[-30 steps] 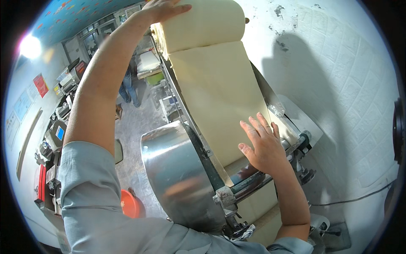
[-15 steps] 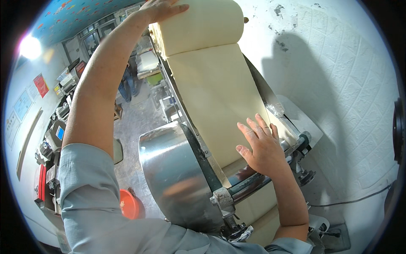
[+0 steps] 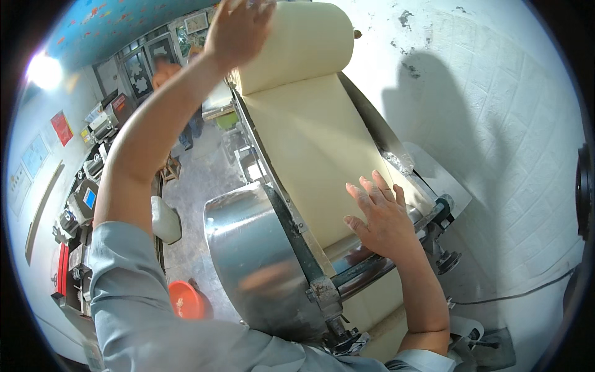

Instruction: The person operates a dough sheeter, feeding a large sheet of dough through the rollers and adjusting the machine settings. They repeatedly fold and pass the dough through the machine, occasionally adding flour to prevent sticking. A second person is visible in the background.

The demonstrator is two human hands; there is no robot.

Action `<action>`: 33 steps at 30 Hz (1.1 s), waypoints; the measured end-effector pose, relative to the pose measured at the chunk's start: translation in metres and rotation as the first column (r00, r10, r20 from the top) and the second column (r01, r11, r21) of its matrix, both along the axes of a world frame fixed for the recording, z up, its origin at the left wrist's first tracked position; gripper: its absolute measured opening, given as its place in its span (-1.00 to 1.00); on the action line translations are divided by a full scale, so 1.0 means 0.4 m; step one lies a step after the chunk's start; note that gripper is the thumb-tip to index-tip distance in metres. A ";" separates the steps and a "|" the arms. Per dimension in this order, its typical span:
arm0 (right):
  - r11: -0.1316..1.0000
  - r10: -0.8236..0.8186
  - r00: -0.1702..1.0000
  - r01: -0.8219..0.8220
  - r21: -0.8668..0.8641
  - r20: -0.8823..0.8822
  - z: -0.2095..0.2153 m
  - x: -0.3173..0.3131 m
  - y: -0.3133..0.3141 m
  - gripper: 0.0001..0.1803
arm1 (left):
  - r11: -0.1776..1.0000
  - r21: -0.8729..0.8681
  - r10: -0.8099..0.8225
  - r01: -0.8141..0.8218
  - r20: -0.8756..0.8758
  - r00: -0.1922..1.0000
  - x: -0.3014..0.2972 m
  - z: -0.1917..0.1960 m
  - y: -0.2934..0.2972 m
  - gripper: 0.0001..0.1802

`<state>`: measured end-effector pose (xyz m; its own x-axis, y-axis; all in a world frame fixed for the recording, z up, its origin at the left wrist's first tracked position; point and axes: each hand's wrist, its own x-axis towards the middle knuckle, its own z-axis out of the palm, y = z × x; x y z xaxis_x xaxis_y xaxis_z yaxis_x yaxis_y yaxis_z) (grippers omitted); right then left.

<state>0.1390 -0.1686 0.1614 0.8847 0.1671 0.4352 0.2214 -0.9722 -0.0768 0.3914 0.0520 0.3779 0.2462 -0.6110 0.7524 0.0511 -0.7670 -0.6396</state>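
Note:
A wide pale-yellow dough sheet (image 3: 310, 149) slopes down between the side rails of a roller machine. Its far end is wound into a thick dough roll (image 3: 297, 46). My left hand (image 3: 242, 31) is at the left end of this roll, fingers apart and somewhat blurred, their tips near the picture's upper edge. Whether it touches the roll I cannot tell. Over the near right part of the sheet, my right hand (image 3: 383, 220) is open with fingers spread, just above the metal roller (image 3: 365, 279). More dough (image 3: 378, 307) shows below that roller.
A rounded shiny metal cover (image 3: 254, 260) bulges at the machine's left. A hand knob (image 3: 449, 263) juts out at right, near the white wall (image 3: 496, 155). On the floor at left are an orange basin (image 3: 186, 301) and a whitish container (image 3: 165, 220). Another person (image 3: 165, 71) is far back.
My left hand has shifted off the top of the roll toward its left end and nearer me. The roll's lower edge sits slightly nearer. My right hand has hardly moved.

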 end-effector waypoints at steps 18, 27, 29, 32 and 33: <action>1.000 -0.011 0.999 0.010 -0.022 -0.033 0.004 -0.004 0.005 -0.41 | 0.948 -0.073 -0.317 0.309 -0.219 0.923 0.028 -0.010 0.039 -0.20; 0.998 0.055 0.998 -0.056 0.037 0.009 -0.002 0.000 0.004 -0.41 | 0.936 -0.266 0.040 -0.228 -0.565 0.824 -0.040 0.195 0.009 -0.21; 0.996 0.068 0.998 -0.068 0.051 0.006 -0.002 0.003 0.008 -0.41 | 0.921 -0.212 0.256 -0.328 -0.306 0.917 -0.001 0.200 0.016 -0.28; 1.000 0.022 1.000 -0.022 0.020 -0.021 0.001 -0.001 -0.005 -0.40 | 0.973 -0.218 0.012 -0.073 -0.268 0.963 -0.054 0.129 -0.021 -0.28; 1.000 0.017 1.000 -0.017 0.002 -0.018 0.005 -0.006 -0.004 -0.39 | 0.966 -0.245 -0.114 0.079 -0.135 0.984 0.007 0.068 0.000 -0.21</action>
<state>0.1367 -0.1700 0.1634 0.8896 0.1813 0.4193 0.2362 -0.9682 -0.0824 0.3940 0.0521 0.4051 0.3134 -0.4452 0.8388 -0.1111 -0.8944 -0.4332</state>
